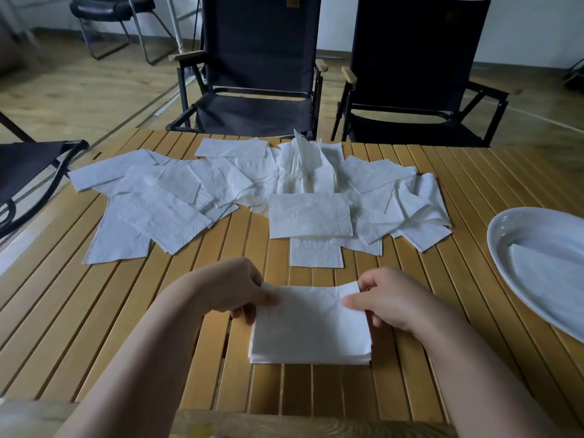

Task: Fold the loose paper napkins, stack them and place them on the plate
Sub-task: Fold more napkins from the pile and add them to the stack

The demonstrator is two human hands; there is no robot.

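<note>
Near the front edge of the slatted wooden table (474,191), both hands pinch the top white paper napkin (311,311) over the small folded stack (309,355): left hand (235,287), right hand (384,297); square its corners before pressing flat

No text, label, brand or number can be read anywhere.

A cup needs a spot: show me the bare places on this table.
Bare table slats lie on the near left, between the loose napkins and the left hand; also between the right hand and the plate, and at the far right beyond the plate. The far middle is crowded with napkins.
</note>
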